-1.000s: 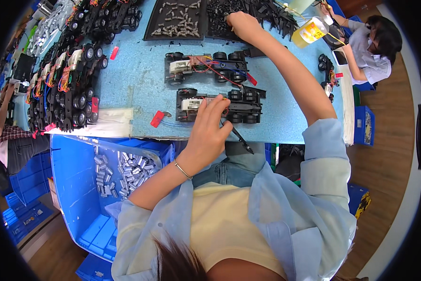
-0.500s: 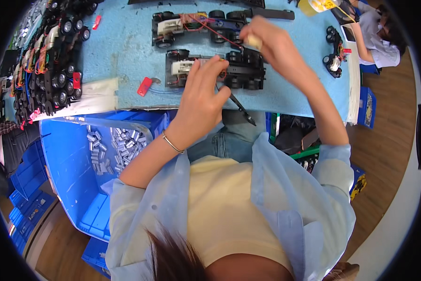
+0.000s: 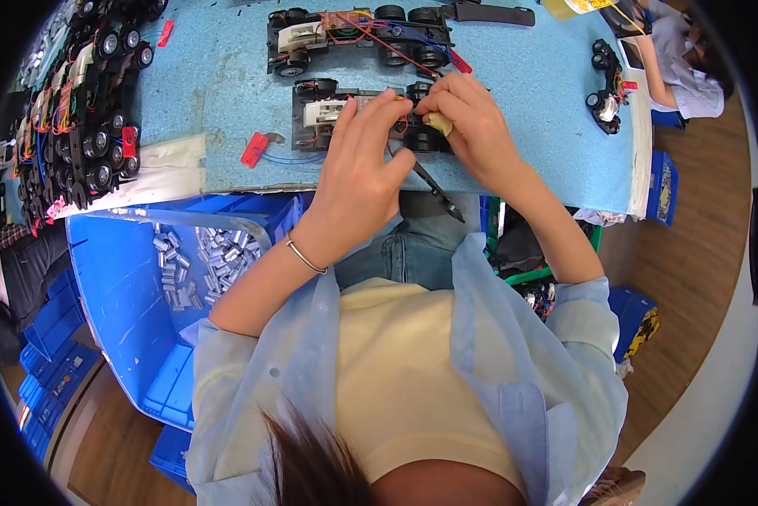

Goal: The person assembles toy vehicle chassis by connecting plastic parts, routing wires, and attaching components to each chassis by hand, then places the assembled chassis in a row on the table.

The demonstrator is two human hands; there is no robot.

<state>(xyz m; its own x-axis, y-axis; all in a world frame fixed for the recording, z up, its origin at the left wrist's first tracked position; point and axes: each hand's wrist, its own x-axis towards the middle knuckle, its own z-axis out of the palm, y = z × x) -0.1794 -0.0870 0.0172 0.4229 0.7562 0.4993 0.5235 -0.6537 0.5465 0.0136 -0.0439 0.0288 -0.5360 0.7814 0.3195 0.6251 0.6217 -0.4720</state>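
Observation:
A black toy truck chassis (image 3: pixel 305 126) with a white block and several wheels lies on the blue work surface before me. My left hand (image 3: pixel 364 160) steadies it, fingers across its top and thumb at the near edge. Between the fingers of my right hand (image 3: pixel 476 126) is a small pale yellow wad (image 3: pixel 439 124), held against the wheeled end; its kind is unclear. Both hands hide part of the chassis. A long black strip (image 3: pixel 436 190) sticks out past the table edge under my left thumb. Behind lies a second toy truck chassis (image 3: pixel 303 34) with coloured wires.
Stacked truck chassis (image 3: pixel 101 126) fill the left side. A small wheeled chassis (image 3: pixel 602 84) lies at the right. A red tag (image 3: pixel 254 149) on blue wires sits left of my hand. Below the table edge stands a blue bin (image 3: pixel 126 304) with silver cylinders. Another person (image 3: pixel 687 63) sits far right.
My right hand has come down and in from the far chassis to the near one, bringing the yellow wad. My left hand stays on the near chassis. The view has shifted slightly.

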